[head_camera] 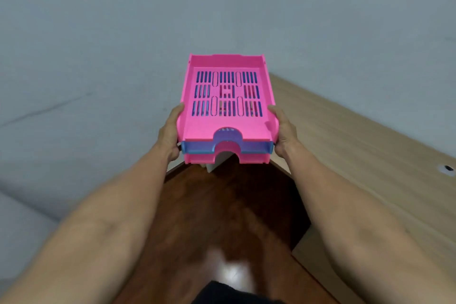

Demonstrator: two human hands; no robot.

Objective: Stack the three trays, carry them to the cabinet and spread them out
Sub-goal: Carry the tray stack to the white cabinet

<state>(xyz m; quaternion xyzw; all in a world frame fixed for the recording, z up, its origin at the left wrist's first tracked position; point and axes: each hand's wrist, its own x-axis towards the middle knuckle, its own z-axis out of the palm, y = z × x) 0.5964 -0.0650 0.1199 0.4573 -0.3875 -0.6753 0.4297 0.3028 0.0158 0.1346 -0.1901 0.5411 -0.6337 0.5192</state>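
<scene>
Three slotted plastic trays are stacked and held in the air in front of me. The top tray (187,96) is pink, the middle tray (197,147) is blue-purple, and the bottom tray (251,158) is pink. My left hand (170,134) grips the stack's left side. My right hand (283,133) grips its right side. Both thumbs rest on the top tray's rim. The fingers under the stack are hidden.
A light wooden surface (357,155) runs along the right, with a small dark hole (447,168) near its far right. A grey wall (98,44) fills the left and back. Dark wooden floor (222,217) lies below my arms.
</scene>
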